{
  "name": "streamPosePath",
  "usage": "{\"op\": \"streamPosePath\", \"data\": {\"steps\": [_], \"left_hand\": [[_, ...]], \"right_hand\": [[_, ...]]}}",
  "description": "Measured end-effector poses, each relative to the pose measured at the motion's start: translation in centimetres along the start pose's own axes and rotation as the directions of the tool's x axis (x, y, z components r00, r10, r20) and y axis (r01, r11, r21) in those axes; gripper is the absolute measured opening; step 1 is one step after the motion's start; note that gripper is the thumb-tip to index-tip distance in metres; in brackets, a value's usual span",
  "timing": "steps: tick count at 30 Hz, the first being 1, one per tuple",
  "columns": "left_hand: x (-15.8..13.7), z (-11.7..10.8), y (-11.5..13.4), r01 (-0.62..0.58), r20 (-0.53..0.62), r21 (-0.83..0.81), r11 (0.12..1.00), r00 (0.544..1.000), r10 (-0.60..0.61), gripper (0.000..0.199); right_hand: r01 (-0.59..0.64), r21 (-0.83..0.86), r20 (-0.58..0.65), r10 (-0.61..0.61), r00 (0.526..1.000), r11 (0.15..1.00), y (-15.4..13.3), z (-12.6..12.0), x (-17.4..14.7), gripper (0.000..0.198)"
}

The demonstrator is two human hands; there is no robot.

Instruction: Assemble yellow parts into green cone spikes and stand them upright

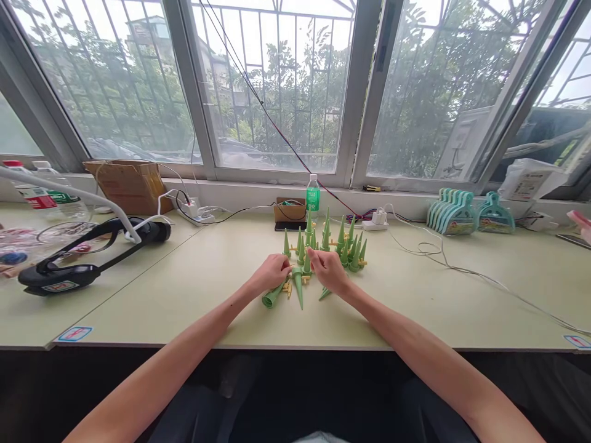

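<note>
Remotely, I had the left hand [276,272] nearer and left of the bottle [313,198], the right hand [329,271] nearer and rightward, both curled; whether either grip clamped anything, I couldn't tell. Green spikes [340,236] crowded its near side; a light, steady touch seemed wisest.

Bare forearms [418,335]; pale grey clothing [318,437] (just a sliver showing).

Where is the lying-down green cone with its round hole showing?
In the head view, that green cone lies just left of centre on the table, just below the left hand, beside some yellow pieces.
</note>
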State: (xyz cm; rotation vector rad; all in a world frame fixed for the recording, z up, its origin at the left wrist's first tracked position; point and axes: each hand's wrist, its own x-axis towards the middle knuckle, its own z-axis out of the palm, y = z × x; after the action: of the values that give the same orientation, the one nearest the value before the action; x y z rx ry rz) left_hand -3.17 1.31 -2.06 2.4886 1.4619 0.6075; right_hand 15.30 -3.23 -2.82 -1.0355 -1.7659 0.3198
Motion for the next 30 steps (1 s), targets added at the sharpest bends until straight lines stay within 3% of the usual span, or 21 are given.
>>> {"op": "streamPosePath", "data": {"steps": [8,14,21,30], "left_hand": [[-0.1,-0.5,0.7,0.021,-0.095,-0.078,0.997,0.995,-0.028,0.020],[-0.3,-0.9,1.3,-0.060,-0.187,-0.239,0.969,0.982,0.015,0.023],[-0.4,-0.8,1.8,-0.198,-0.175,-0.493,0.847,0.976,0.127,0.029],[-0.8,-1.0,2.3,-0.146,-0.086,-0.714,0.685,0.989,0.121,0.033]], "right_hand": [[-0.009,-0.009,0.016,0.010,1.000,1.000,-0.1,0.0,0.1,0.056],[0.003,-0.034,0.065,-0.001,0.998,0.999,-0.2,0.0,0.0,0.055],[0.087,-0.071,0.138,-0.077,0.987,0.994,0.1,0.1,-0.2,0.047],[0.092,-0.076,0.205,-0.075,0.976,0.993,0.1,0.2,-0.3,0.035]]}}
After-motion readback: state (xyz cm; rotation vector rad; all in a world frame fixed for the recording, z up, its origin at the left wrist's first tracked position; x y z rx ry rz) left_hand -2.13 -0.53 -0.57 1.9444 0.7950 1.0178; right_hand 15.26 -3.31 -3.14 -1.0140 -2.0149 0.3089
